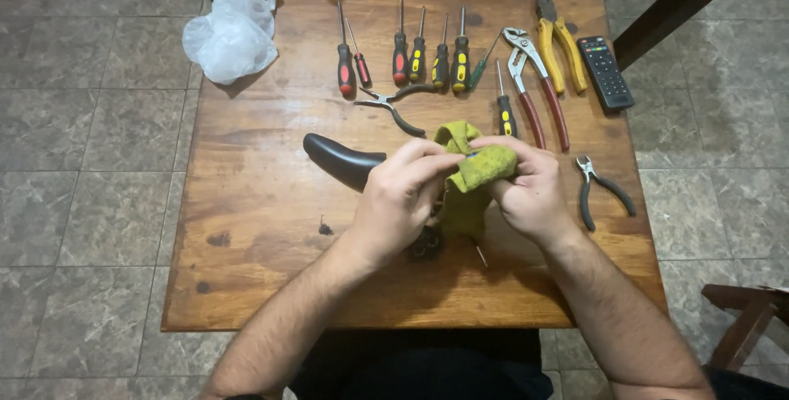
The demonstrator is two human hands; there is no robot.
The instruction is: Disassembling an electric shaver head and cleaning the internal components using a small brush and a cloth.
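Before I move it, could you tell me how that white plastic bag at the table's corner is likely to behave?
The white plastic bag looks crumpled and thin, so it is probably floppy and very light. It overhangs the table edge, so a push might slide it off.

Home: wooden table (246, 203), remote (606, 72)

On the table (246, 227): screwdrivers (415, 59) in a row at the far side, remote control (605, 71) to their right, plastic bag (232, 30) far left, cloth (470, 172) between my hands, small pliers (602, 188) right of them.
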